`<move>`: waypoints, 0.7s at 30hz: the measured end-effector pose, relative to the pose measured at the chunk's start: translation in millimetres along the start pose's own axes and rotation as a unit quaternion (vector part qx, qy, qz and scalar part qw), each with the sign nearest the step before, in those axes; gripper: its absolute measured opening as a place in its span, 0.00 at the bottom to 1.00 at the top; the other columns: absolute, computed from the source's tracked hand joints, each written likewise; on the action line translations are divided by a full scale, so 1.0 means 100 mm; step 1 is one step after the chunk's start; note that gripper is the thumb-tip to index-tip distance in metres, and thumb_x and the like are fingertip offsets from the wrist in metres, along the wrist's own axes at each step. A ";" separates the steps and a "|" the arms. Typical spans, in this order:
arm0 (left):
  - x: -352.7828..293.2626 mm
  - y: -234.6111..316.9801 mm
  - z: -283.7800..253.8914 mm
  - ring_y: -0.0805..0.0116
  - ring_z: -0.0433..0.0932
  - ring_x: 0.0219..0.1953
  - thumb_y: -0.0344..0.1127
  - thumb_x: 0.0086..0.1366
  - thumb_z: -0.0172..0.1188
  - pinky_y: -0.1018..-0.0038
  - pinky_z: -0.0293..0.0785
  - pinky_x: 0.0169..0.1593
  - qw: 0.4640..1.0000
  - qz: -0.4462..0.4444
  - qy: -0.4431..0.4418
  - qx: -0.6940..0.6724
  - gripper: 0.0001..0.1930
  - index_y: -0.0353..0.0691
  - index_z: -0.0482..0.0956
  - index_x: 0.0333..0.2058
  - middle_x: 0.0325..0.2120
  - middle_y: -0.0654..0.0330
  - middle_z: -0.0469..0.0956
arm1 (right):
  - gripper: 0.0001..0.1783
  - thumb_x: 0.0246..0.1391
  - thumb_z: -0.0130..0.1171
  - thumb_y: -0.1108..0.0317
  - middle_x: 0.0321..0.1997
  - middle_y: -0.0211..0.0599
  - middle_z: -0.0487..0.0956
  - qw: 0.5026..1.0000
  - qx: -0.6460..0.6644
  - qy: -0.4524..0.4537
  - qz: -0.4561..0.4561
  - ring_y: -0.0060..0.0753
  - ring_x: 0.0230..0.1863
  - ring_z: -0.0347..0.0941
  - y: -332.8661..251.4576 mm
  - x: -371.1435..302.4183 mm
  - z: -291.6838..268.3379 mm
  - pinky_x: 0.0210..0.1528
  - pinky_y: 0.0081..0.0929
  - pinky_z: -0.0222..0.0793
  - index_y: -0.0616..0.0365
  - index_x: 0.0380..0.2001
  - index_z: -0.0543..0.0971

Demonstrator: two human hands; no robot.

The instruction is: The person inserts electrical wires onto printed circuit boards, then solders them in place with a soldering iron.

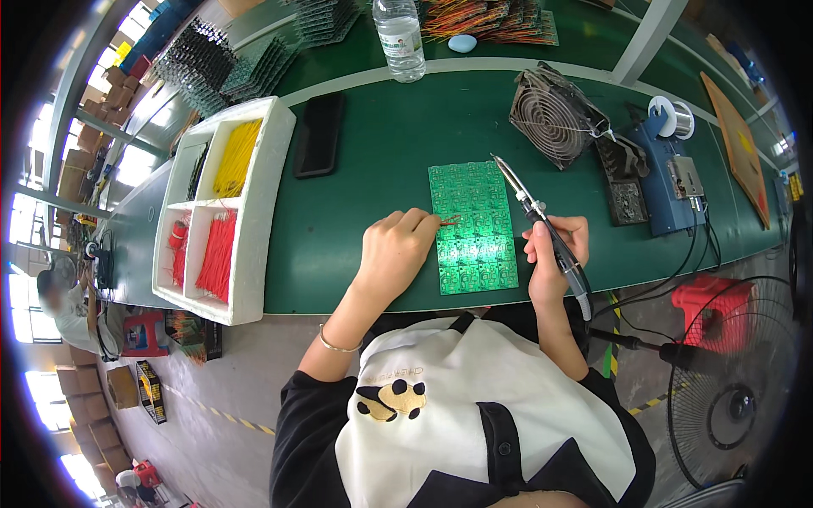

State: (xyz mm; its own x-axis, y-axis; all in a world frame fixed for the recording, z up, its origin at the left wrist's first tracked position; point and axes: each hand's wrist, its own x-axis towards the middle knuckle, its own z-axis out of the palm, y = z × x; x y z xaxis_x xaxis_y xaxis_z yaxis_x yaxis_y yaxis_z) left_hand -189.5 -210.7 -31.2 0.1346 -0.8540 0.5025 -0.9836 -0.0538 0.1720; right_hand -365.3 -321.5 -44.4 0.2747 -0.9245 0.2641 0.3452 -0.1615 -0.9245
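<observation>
- Two hands work over a green circuit-board panel [472, 227] that lies flat on the green surface [381, 144], straight in front of the person.
- At the panel's left edge, the left hand [396, 251] has its grip pinched together on a short bit of red-orange wire [450, 221], whose end lies on the panel.
- At the panel's right edge, the right hand [555, 254] has its grip clamped around the handle of a soldering iron [538, 216]; the tip points up and away over the panel's upper right corner.
- The wire looks light, thin and easily bent, so a fingertip pinch close to its end suits it.
- The panel looks thin, stiff and light; it is likely scored into small boards, so it is best taken by its edges.
- Left of the panel, well apart, stands a white foam tray [254, 203] with yellow and red wires.
</observation>
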 end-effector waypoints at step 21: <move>0.10 -0.42 0.02 0.61 0.77 0.24 0.23 0.52 0.60 0.72 0.73 0.28 0.962 -0.129 0.042 -0.237 0.05 0.37 0.79 0.29 0.26 0.57 0.77 | 0.11 0.50 0.61 0.71 0.18 0.32 0.76 0.988 -0.084 -0.124 0.044 0.13 0.19 0.69 -0.03 0.08 0.19 0.21 0.12 0.62 0.63 0.28 0.69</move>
State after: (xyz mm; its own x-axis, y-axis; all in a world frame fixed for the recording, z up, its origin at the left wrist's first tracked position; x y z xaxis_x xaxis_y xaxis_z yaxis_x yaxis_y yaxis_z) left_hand -147.0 -218.2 -34.6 0.3963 -0.7985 0.4533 -0.7529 -0.0001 0.6581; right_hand -347.3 -322.1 -34.0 0.5148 -0.8283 0.2213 0.1619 -0.1596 -0.9738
